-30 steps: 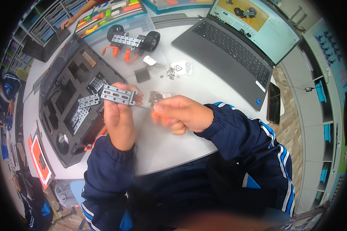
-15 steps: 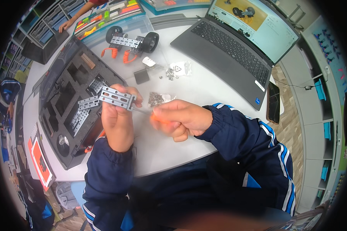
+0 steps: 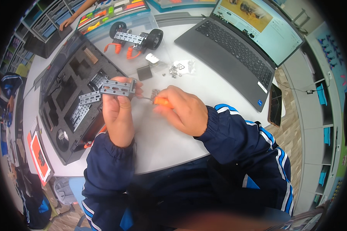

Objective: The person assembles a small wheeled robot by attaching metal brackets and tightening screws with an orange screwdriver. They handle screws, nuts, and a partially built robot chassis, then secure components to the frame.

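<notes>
My left hand (image 3: 118,121) is closed round a grey perforated metal bracket (image 3: 116,88), its fingers behind and its thumb below. A second slotted plate (image 3: 89,98) reaches out from the bracket's left end. In my right hand (image 3: 187,111) is a screwdriver with an orange handle (image 3: 164,102), pinched between thumb and fingers. Its thin shaft points left at the bracket's right end; whether the tip touches is too small to tell. A heap of small screws (image 3: 155,93) lies on the table behind the screwdriver, partly hidden by my right hand.
To the left lies an open case with a dark foam insert (image 3: 74,90). A wheeled metal chassis (image 3: 132,37) with coiled orange cords stands behind my hands. Loose nuts (image 3: 173,71) lie by a clear bag (image 3: 186,66). A laptop (image 3: 235,50) and a phone (image 3: 275,104) are on the right.
My right hand has turned so its back faces up, still gripping the screwdriver. The bracket has tilted slightly in my left hand. The whole view has shifted a little.
</notes>
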The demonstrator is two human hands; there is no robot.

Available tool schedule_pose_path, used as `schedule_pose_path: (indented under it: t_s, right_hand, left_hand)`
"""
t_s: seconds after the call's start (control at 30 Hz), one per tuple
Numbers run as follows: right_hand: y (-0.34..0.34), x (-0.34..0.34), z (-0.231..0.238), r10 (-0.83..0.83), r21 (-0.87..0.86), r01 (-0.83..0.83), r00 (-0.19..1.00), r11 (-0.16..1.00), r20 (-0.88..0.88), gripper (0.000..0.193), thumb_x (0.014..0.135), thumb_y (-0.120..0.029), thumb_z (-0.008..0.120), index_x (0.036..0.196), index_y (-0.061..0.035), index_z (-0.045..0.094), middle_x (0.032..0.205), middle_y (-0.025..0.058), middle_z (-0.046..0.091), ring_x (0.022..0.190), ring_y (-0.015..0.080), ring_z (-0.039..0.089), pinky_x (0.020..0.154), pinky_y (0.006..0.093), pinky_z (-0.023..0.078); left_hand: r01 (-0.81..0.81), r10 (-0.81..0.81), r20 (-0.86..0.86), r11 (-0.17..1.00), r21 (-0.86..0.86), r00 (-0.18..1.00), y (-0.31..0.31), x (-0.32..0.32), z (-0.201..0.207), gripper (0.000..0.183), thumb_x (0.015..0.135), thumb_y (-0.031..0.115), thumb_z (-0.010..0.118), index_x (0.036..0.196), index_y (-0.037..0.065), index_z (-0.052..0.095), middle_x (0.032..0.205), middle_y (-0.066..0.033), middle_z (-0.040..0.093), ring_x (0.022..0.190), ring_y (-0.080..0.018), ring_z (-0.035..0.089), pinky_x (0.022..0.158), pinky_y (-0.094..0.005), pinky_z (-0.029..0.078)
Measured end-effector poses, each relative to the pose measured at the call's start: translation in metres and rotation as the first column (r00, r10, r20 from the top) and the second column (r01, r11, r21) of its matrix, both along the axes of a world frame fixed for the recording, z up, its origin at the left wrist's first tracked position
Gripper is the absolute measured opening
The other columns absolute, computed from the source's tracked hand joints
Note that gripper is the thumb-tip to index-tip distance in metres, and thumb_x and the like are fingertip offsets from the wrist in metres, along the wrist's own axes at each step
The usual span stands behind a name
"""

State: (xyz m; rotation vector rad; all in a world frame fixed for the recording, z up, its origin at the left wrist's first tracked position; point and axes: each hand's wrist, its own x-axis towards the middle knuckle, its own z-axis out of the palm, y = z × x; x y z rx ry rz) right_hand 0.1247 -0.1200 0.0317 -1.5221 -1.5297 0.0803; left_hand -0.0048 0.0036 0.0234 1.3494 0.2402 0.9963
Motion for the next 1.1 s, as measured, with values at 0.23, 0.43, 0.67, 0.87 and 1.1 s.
schedule_pose_path:
  t_s: [0.23,0.43,0.67,0.87,1.1]
  right_hand:
    - [-0.003,-0.001,0.003,0.006,0.02,-0.008,0.993,1.0,0.119,0.011,0.091,-0.012,0.06,0.09,-0.0021,0.057,0.07,0.012,0.058,0.063,0.0321,0.06,0.055,0.0382,0.048]
    - [-0.008,-0.003,0.005,0.015,-0.147,-0.023,0.998,0.989,-0.057,0.017,0.097,-0.015,0.053,0.089,-0.0013,0.057,0.07,0.014,0.059,0.063,0.0318,0.06,0.056,0.0367,0.047]
    - [-0.001,-0.002,0.008,0.118,-0.181,-0.243,0.847,0.953,-0.519,0.03,0.101,-0.026,0.044,0.087,-0.0025,0.055,0.062,0.0048,0.053,0.053,0.0144,0.051,0.053,0.0287,0.041]
    - [-0.005,0.01,0.019,-0.038,-0.286,-0.552,0.417,0.784,-0.908,0.036,0.102,-0.032,0.043,0.081,-0.0054,0.056,0.059,-0.0031,0.043,0.052,0.004,0.037,0.05,0.0221,0.032]
    - [0.002,0.002,0.01,0.115,-0.153,-0.205,0.884,0.967,-0.453,0.024,0.098,-0.027,0.053,0.094,-0.0038,0.058,0.063,0.0069,0.055,0.053,0.0169,0.05,0.054,0.0296,0.042]
  left_hand:
    - [0.134,-0.133,-0.028,0.991,0.016,0.991,0.007,-0.002,-0.006,0.028,0.102,0.022,0.046,0.122,0.002,0.042,0.107,-0.012,0.057,0.095,-0.0175,0.053,0.088,-0.0323,0.042]
    - [0.131,-0.132,-0.041,0.991,-0.031,0.99,0.005,-0.004,-0.011,0.025,0.102,0.019,0.043,0.122,0.003,0.04,0.105,-0.0101,0.056,0.095,-0.0159,0.05,0.089,-0.0301,0.04]
    - [0.151,-0.152,-0.032,0.988,-0.03,0.988,0.006,-0.005,-0.009,0.03,0.101,0.023,0.046,0.123,0.003,0.04,0.105,-0.0099,0.056,0.095,-0.0159,0.051,0.09,-0.0301,0.04]
    - [0.128,-0.128,-0.05,0.992,0.007,0.991,0.006,-0.006,-0.008,0.032,0.101,0.026,0.047,0.122,0.003,0.041,0.105,-0.0105,0.057,0.095,-0.0163,0.052,0.09,-0.0305,0.041]
    - [0.067,-0.067,-0.009,0.992,0.103,0.998,0.004,-0.005,-0.004,0.035,0.101,0.027,0.049,0.122,0.002,0.04,0.109,-0.0125,0.055,0.097,-0.0179,0.053,0.088,-0.033,0.043]
